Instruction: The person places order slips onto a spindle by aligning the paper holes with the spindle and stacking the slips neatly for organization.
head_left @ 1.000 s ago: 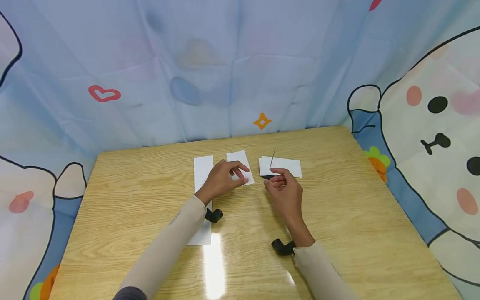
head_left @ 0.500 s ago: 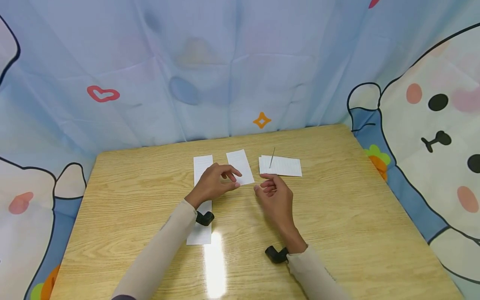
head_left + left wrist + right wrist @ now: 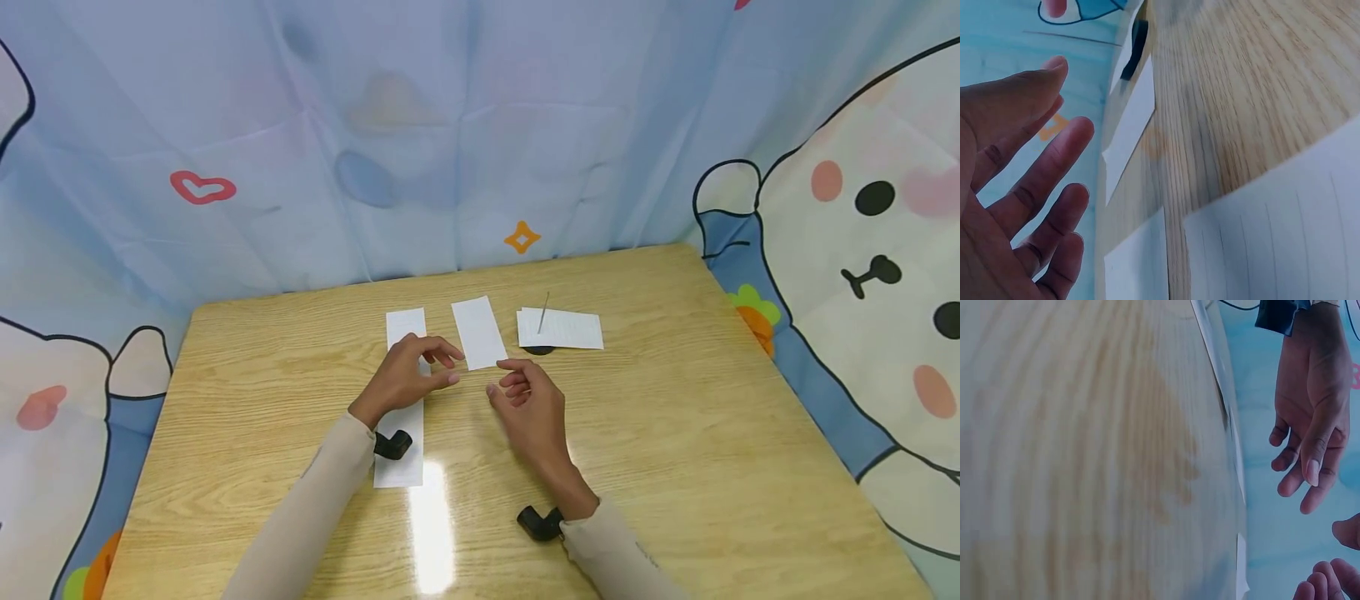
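My left hand [image 3: 408,371] hovers over a long white strip of lined paper [image 3: 400,469], its fingers loosely bent and nothing between them. To its right, my right hand [image 3: 532,408] is held above the table just in front of a shorter white slip [image 3: 478,333], thumb and fingers apart, holding nothing. Behind the right hand stands a thin metal spike [image 3: 543,312] on a black base [image 3: 538,350]. White lined slips [image 3: 573,331] lie around the spike above the base. The left wrist view shows the left hand's relaxed fingers [image 3: 1054,156] in the air.
The wooden table [image 3: 675,433] spreads out on all sides of the papers. A light blue patterned curtain [image 3: 420,192] hangs behind it and along both sides. Each wrist wears a black camera mount [image 3: 393,445]. Light glares on the table near the front.
Both hands have drifted left and slightly towards me, the right one away from the spike. The black base shows more now. The papers have stayed in place.
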{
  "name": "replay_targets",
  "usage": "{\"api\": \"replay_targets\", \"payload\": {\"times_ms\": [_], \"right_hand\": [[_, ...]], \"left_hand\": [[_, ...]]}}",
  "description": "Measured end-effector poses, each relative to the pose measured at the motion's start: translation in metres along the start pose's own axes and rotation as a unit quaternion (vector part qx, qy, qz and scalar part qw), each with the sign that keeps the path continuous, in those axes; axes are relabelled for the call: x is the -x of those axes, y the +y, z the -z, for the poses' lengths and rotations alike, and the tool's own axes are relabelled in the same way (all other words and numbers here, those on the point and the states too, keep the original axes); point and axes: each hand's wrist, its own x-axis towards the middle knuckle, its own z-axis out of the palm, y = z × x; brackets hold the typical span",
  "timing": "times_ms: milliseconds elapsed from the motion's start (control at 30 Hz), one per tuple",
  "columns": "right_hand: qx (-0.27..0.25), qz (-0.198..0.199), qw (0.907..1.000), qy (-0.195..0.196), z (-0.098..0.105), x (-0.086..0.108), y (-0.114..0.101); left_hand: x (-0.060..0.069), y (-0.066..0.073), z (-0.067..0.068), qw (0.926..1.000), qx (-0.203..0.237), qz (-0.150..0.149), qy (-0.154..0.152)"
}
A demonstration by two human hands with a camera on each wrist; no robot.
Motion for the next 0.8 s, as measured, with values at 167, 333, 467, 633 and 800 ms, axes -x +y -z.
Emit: {"api": "replay_targets", "payload": {"times_ms": [167, 333, 467, 633, 800], "right_hand": [[-0.003, 0.001, 1.0000, -0.005, -0.005, 0.005, 0.000], [-0.010, 0.003, 0.9999, -0.008, -0.008, 0.008, -0.001], [-0.013, 0.001, 0.9998, -0.016, -0.010, 0.010, -0.004], [-0.015, -0.003, 0.9995, -0.027, -0.015, 0.016, -0.008], [-0.023, -0.001, 0.9993, -0.030, -0.021, 0.020, -0.012]], "left_hand": [[0.008, -0.006, 0.003, 1.0000, -0.004, 0.002, 0.003], [0.013, -0.012, 0.004, 1.0000, 0.000, 0.000, 0.007], [0.017, -0.016, 0.006, 0.9999, -0.002, -0.005, 0.011], [0.022, -0.018, 0.008, 0.9999, -0.005, -0.004, 0.014], [0.027, -0.020, 0.010, 0.9999, 0.001, 0.001, 0.013]]}}
